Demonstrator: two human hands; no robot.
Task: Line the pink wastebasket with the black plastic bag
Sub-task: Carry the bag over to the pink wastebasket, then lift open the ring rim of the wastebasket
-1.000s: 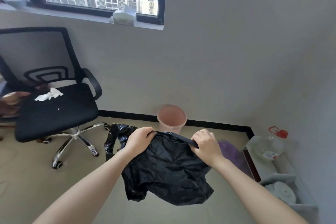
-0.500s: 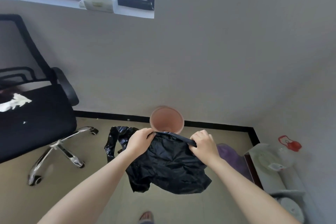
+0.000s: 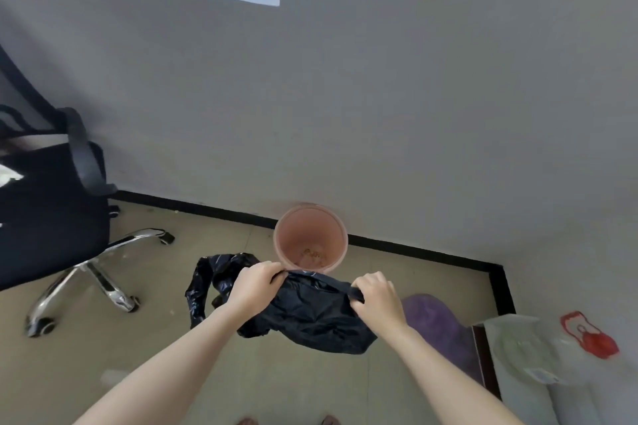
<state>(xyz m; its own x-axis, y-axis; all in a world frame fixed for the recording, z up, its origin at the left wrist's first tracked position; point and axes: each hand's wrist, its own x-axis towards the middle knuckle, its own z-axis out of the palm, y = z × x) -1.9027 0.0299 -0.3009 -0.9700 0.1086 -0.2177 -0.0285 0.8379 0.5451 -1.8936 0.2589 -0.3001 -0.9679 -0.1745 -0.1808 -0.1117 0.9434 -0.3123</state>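
The pink wastebasket [image 3: 334, 225] stands upright on the floor against the grey wall, with some crumbs on its bottom. I hold the black plastic bag [image 3: 317, 316] in the air just in front of it, stretched by its top edge. My left hand [image 3: 253, 286] grips the bag's left side and my right hand [image 3: 376, 297] grips its right side. The bag's body hangs crumpled below my hands. Its upper edge overlaps the basket's near rim in the view.
Another crumpled black bag [image 3: 210, 281] lies on the floor to the left. A black office chair [image 3: 51, 203] with chrome legs stands at the left. A purple object [image 3: 438, 328] and a clear jug with a red cap [image 3: 538, 352] sit at the right.
The view has tipped down and closed in on the wastebasket, whose inside now shows. Both hands keep the same grip on the bag, now nearer the basket's rim.
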